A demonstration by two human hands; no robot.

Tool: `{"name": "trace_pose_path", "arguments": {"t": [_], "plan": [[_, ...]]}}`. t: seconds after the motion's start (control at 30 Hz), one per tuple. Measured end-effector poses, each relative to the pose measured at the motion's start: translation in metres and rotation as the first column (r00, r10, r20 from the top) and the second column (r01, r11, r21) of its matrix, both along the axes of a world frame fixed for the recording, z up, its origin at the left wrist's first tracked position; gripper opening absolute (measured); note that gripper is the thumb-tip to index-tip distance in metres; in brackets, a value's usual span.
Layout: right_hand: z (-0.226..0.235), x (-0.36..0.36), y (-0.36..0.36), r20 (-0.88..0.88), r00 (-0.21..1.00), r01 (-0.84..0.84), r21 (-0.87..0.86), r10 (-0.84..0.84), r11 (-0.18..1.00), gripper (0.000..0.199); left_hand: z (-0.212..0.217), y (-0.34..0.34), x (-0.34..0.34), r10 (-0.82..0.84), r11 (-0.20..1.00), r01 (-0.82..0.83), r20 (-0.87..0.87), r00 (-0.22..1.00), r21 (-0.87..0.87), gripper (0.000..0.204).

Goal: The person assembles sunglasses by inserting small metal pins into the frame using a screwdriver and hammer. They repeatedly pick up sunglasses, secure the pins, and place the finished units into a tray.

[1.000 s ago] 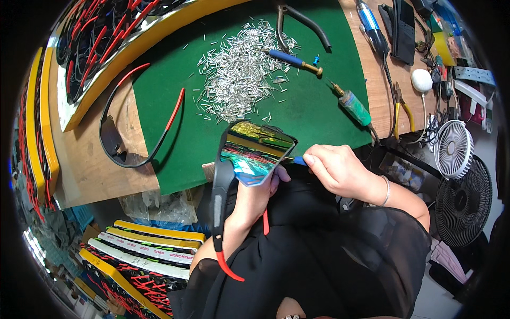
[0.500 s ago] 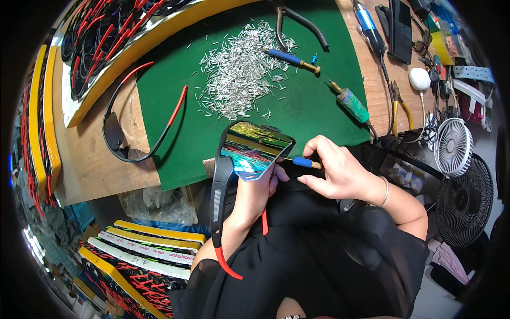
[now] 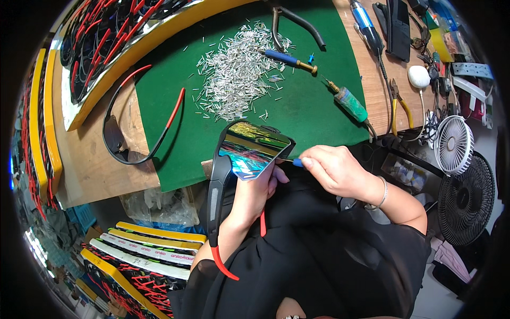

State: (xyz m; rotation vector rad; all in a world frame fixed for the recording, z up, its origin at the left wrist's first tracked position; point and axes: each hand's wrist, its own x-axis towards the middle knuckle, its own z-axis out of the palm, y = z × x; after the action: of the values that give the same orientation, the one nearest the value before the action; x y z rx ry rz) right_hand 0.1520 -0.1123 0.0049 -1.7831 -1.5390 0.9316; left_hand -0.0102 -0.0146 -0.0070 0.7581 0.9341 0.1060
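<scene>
My left hand point(image 3: 256, 195) grips a pair of sunglasses point(image 3: 214, 196) from below, with a mirrored lens, black frame and red temple tips. Most of that hand's fingers are hidden behind the lens. Closed around a screwdriver point(image 3: 298, 162) with a blue handle is my right hand point(image 3: 332, 169). The screwdriver's thin shaft points left and meets the right end of the frame; its tip is out of sight. A second pair of sunglasses point(image 3: 126, 156) with red temple tips lies on the table at the left.
Many small silvery pins point(image 3: 234, 80) are heaped on a green mat point(image 3: 319, 119). Around them lie a blue screwdriver point(image 3: 284, 57), pliers with dark handles point(image 3: 300, 22) and a green-handled tool point(image 3: 349, 103). Trays of frames point(image 3: 87, 109) stand at the left, and fans point(image 3: 452, 144) at the right.
My right hand's fingers have closed from a loose pinch to a fuller wrap, covering most of the screwdriver handle. The sunglasses in my left hand stay nearly in place.
</scene>
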Motion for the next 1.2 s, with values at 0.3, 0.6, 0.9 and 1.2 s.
{"name": "trace_pose_path", "arguments": {"t": [0.3, 0.6, 0.9, 1.2], "plan": [[0.005, -0.002, -0.001, -0.036, 0.999, 0.038, -0.016, -0.039, 0.999, 0.027, -0.003, -0.002, -0.002, 0.017, 0.998, -0.016, 0.023, 1.0, -0.054, 0.021], [0.006, 0.002, -0.007, -0.169, 0.976, 0.121, -0.111, -0.139, 0.986, 0.025, -0.003, 0.002, -0.003, 0.032, 0.995, -0.023, 0.096, 0.995, -0.094, 0.022], [-0.003, -0.012, 0.004, -0.709, 0.521, 0.246, -0.407, -0.474, 0.88, 0.025, -0.002, 0.002, 0.001, 0.007, 0.998, 0.0, 0.122, 0.993, -0.055, 0.028], [-0.016, -0.028, 0.02, -0.619, 0.617, 0.356, -0.333, -0.487, 0.873, 0.032, -0.035, -0.021, -0.009, 0.072, 0.994, -0.079, 0.092, 0.993, 0.075, 0.021]]}}
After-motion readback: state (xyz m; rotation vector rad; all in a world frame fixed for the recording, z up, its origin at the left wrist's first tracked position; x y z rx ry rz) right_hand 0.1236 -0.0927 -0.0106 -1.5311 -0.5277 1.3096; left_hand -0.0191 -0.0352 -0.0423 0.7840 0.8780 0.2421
